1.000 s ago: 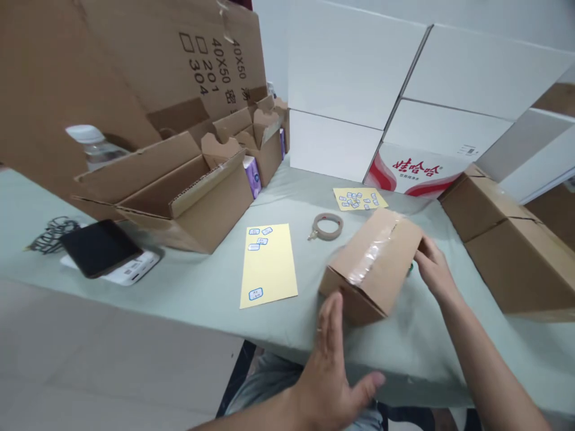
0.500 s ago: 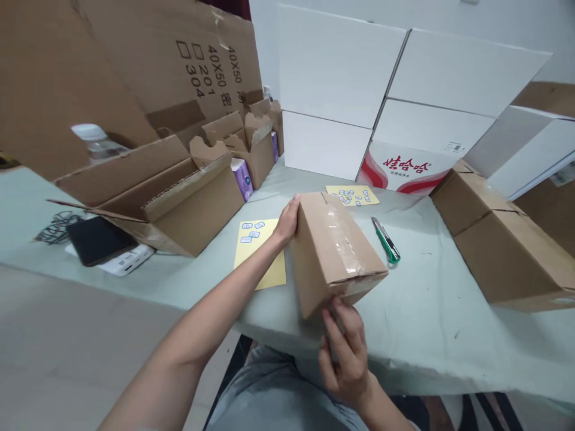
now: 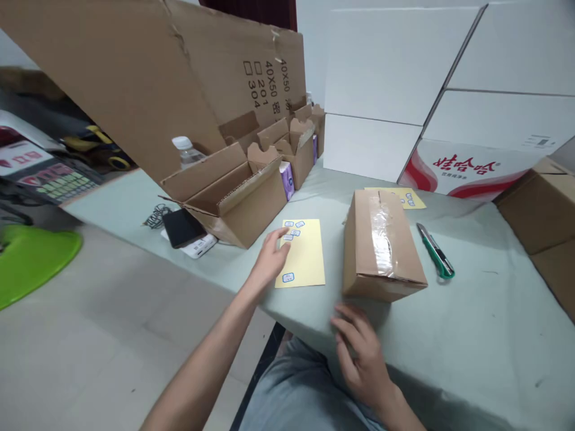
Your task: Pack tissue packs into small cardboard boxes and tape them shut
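Observation:
A small brown cardboard box, sealed with clear tape along its top, rests on the pale green table. My left hand lies open with its fingertips on the left edge of a yellow sticker sheet beside the box. Just in front of the box, my right hand rests open on the table near its front edge and holds nothing.
A green utility knife lies right of the box. A second yellow sheet sits behind it. Open cardboard boxes, a phone on a power bank and a water bottle stand at left. White cartons line the back; brown boxes at right.
Both hands have let go of the box, which now lies flat with its long side pointing away. My left hand moved down to the sticker sheet. The view swung left.

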The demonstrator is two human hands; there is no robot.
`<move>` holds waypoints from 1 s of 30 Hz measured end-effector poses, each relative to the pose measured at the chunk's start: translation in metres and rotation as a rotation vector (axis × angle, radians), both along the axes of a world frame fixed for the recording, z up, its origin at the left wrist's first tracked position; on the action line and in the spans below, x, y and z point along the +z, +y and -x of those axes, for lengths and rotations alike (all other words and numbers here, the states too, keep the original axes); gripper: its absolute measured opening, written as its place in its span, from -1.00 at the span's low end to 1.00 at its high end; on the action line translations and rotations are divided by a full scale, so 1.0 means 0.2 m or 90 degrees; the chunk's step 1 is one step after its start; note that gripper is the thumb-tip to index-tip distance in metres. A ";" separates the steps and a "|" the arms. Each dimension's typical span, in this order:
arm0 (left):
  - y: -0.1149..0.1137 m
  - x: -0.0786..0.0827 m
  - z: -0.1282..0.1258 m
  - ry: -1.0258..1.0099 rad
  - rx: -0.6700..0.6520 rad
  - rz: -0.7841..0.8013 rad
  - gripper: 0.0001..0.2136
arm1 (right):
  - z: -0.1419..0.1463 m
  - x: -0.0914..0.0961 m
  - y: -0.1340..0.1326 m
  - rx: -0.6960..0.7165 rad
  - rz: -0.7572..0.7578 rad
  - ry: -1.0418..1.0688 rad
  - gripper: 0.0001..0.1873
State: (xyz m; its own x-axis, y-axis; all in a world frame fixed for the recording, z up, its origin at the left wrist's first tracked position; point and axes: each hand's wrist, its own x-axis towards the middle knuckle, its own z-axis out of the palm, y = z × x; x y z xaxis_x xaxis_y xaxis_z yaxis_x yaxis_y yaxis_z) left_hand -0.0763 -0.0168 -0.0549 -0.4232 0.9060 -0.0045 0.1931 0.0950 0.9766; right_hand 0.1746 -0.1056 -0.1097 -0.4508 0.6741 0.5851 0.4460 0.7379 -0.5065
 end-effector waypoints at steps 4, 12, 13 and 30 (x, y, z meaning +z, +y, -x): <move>-0.11 -0.09 0.10 -0.092 0.080 0.064 -0.62 | 0.17 -0.02 0.08 0.023 0.056 -0.145 -0.50; 0.10 -0.04 0.15 -0.200 0.005 0.172 -0.68 | 0.25 -0.11 0.16 0.016 0.003 -0.158 -0.50; 0.13 -0.04 0.16 -0.196 -0.009 0.187 -0.69 | 0.24 -0.11 0.16 0.016 -0.002 -0.151 -0.49; 0.40 -0.02 0.08 -0.176 -0.107 0.218 -0.69 | 0.23 -0.09 0.14 0.015 0.024 -0.101 -0.55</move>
